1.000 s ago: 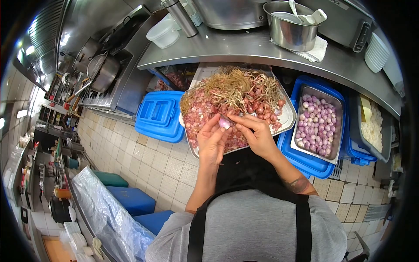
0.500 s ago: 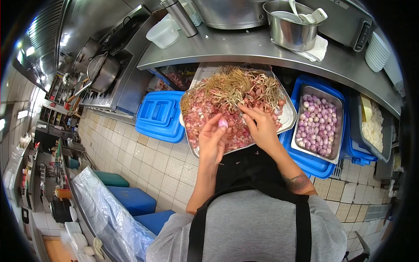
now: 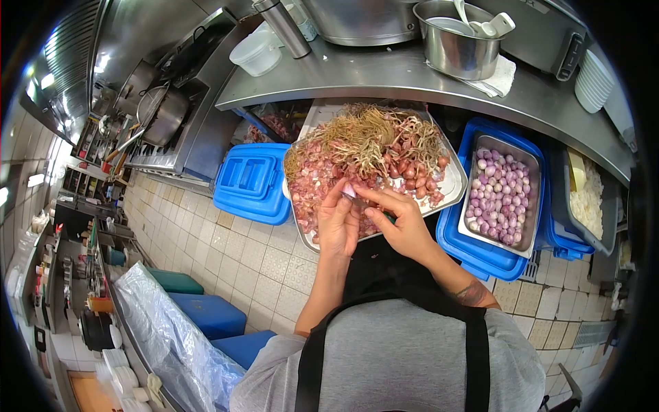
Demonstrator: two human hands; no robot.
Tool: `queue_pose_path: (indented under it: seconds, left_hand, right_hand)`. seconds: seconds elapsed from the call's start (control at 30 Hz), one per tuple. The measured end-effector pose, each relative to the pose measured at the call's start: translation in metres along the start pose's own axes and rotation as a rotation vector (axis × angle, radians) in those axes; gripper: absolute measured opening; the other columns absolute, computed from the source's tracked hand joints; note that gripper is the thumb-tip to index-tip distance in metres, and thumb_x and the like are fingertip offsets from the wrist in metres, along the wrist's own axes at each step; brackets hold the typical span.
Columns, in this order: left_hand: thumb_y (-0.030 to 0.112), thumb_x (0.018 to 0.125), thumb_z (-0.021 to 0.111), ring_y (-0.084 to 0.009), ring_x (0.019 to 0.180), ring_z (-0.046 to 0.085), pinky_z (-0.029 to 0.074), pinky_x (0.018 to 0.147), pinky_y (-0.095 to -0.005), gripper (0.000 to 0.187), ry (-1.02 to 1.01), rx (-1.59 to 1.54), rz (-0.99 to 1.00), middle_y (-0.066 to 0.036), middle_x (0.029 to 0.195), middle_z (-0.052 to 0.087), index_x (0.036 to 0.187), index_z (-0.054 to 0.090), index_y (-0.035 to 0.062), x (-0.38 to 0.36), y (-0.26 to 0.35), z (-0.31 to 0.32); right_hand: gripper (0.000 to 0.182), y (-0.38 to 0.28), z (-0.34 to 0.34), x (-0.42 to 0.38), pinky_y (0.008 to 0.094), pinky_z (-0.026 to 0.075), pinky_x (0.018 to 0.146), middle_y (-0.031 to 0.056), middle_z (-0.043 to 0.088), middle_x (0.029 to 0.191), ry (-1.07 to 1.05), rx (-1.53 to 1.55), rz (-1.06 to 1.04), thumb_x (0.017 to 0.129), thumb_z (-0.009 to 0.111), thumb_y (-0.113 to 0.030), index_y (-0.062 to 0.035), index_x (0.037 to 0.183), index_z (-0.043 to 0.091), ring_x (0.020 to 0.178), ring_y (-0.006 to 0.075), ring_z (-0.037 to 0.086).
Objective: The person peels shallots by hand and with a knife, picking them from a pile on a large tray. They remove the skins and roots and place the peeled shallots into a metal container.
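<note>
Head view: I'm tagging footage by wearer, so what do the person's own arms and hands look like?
The left hand and right hand are ungloved. Grey short sleeves cover only the upper arms, with black straps over the shoulders. The right forearm bears a dark tattoo near the elbow.

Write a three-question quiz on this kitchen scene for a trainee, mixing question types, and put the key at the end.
1. Where do the pale purple shallots lie? A) in the steel pot B) in the metal pan C) in the stacked bowls
2. True or false: the left hand has a shallot in its grip.
3. Fill in: the plastic lid left of the tray of skins and roots is coloured ____.

Key: 1 B; 2 true; 3 blue.
</note>
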State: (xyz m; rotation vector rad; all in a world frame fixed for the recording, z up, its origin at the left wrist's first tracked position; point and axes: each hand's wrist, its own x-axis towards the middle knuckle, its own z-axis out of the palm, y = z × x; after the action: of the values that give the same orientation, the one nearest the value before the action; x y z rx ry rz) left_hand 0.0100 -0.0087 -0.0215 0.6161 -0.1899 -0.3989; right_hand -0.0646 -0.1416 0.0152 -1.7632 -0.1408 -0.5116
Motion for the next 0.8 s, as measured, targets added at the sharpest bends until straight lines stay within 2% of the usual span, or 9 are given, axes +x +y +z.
queue_pose_path:
  seconds: [0.13, 0.23, 0.27, 0.33, 0.4, 0.47, 0.63, 0.7, 0.8]
  left_hand:
    - [-0.007, 0.082, 0.060, -0.0167, 0.097, 0.060, 0.052, 0.085, -0.0279, 0.039, -0.026, 0.089, -0.001, -0.010, 0.109, 0.060, 0.120, 0.053, -0.0022, -0.003, 0.003, 0.005]
    - [-0.011, 0.079, 0.060, -0.0167, 0.098, 0.059, 0.051, 0.085, -0.0274, 0.039, -0.110, 0.365, 0.105, -0.010, 0.111, 0.057, 0.117, 0.055, -0.0042, -0.006, 0.009, 0.011]
    - [-0.013, 0.079, 0.060, -0.0166, 0.098, 0.059, 0.051, 0.085, -0.0272, 0.039, -0.145, 0.477, 0.153, -0.010, 0.111, 0.055, 0.117, 0.056, -0.0049, -0.007, 0.011, 0.012]
    - [-0.014, 0.077, 0.061, -0.0167, 0.099, 0.058, 0.051, 0.085, -0.0271, 0.039, -0.178, 0.523, 0.128, -0.009, 0.111, 0.053, 0.115, 0.057, -0.0058, -0.008, 0.017, 0.014]
    - [-0.015, 0.076, 0.062, -0.0169, 0.099, 0.058, 0.051, 0.085, -0.0270, 0.039, -0.209, 0.566, 0.118, -0.009, 0.111, 0.052, 0.113, 0.058, -0.0064, -0.009, 0.023, 0.018]
    - [-0.015, 0.076, 0.062, -0.0173, 0.100, 0.058, 0.051, 0.086, -0.0272, 0.039, -0.235, 0.604, 0.123, -0.009, 0.110, 0.053, 0.113, 0.058, -0.0065, -0.010, 0.028, 0.023]
    - [-0.014, 0.076, 0.063, -0.0183, 0.100, 0.059, 0.050, 0.087, -0.0275, 0.038, -0.202, 0.543, 0.087, -0.009, 0.108, 0.055, 0.113, 0.057, -0.0080, -0.014, 0.027, 0.020]
    - [-0.012, 0.077, 0.063, -0.0179, 0.099, 0.059, 0.050, 0.087, -0.0273, 0.039, -0.178, 0.457, 0.046, -0.011, 0.109, 0.057, 0.115, 0.055, -0.0082, -0.016, 0.024, 0.017]
    - [-0.011, 0.079, 0.062, -0.0170, 0.098, 0.060, 0.050, 0.087, -0.0270, 0.040, -0.118, 0.335, -0.020, -0.013, 0.110, 0.059, 0.118, 0.053, -0.0081, -0.018, 0.021, 0.016]
  right_hand:
    - [0.035, 0.007, -0.001, 0.000, 0.0288, 0.045, 0.068, 0.0120, 0.061, 0.084, 0.055, 0.075, -0.039, 0.083, 0.061, -0.008, -0.0059, 0.118, 0.060, 0.071, 0.0195, 0.056]
    - [0.036, 0.002, -0.016, 0.003, 0.0285, 0.046, 0.080, 0.0141, 0.065, 0.103, -0.035, 0.029, 0.029, 0.083, 0.058, -0.004, -0.0019, 0.119, 0.059, 0.090, 0.0206, 0.061]
    - [0.035, -0.001, -0.019, 0.004, 0.0289, 0.046, 0.080, 0.0145, 0.065, 0.104, -0.061, 0.028, 0.019, 0.083, 0.059, -0.004, -0.0020, 0.118, 0.059, 0.091, 0.0208, 0.061]
    - [0.034, -0.006, -0.023, 0.005, 0.0296, 0.046, 0.081, 0.0151, 0.065, 0.105, -0.113, 0.026, -0.003, 0.083, 0.059, -0.005, -0.0023, 0.117, 0.060, 0.093, 0.0214, 0.061]
    - [0.034, -0.001, -0.022, 0.004, 0.0297, 0.044, 0.070, 0.0113, 0.060, 0.086, -0.104, -0.019, -0.063, 0.083, 0.061, -0.007, -0.0056, 0.117, 0.061, 0.077, 0.0214, 0.056]
    - [0.034, 0.003, -0.022, 0.004, 0.0299, 0.043, 0.064, 0.0092, 0.057, 0.076, -0.112, -0.033, -0.089, 0.083, 0.061, -0.008, -0.0074, 0.116, 0.062, 0.068, 0.0208, 0.053]
    - [0.030, 0.010, -0.020, 0.004, 0.0290, 0.042, 0.062, 0.0064, 0.055, 0.071, -0.137, 0.042, -0.031, 0.085, 0.059, -0.007, -0.0068, 0.115, 0.062, 0.065, 0.0151, 0.051]
    - [0.031, 0.010, -0.021, 0.004, 0.0279, 0.041, 0.060, 0.0044, 0.055, 0.070, -0.163, 0.196, 0.073, 0.086, 0.057, -0.007, -0.0058, 0.117, 0.061, 0.064, 0.0124, 0.049]
    - [0.032, 0.005, -0.027, 0.004, 0.0260, 0.042, 0.059, 0.0035, 0.057, 0.072, -0.204, 0.495, 0.373, 0.087, 0.056, -0.006, -0.0047, 0.119, 0.059, 0.065, 0.0100, 0.049]
